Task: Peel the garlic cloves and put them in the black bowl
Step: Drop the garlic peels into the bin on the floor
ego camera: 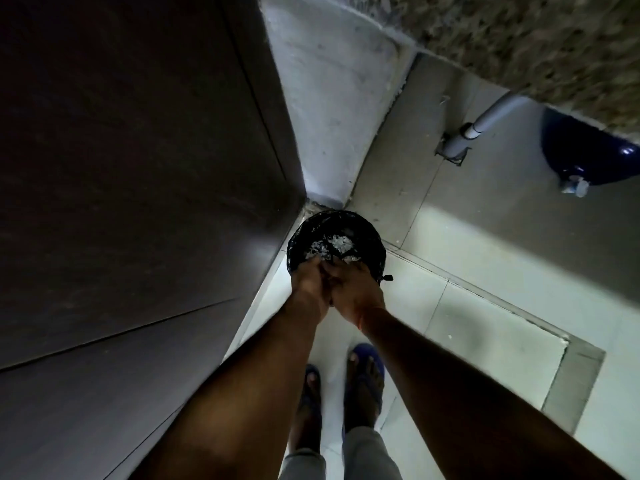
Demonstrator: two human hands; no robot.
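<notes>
Two bare forearms reach from the bottom of the frame to its centre, where the left hand (pixel 309 284) and right hand (pixel 356 289) press together over a bin (pixel 367 233) lined in black. Whether their fingers grip anything cannot be told. White garlic peels (pixel 332 247) lie inside the bin.

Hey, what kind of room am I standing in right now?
Probably a kitchen corner, down at floor level: a speckled stone countertop with a drain pipe below it, a tiled floor, and a bag-lined bin holding pale scraps.
</notes>
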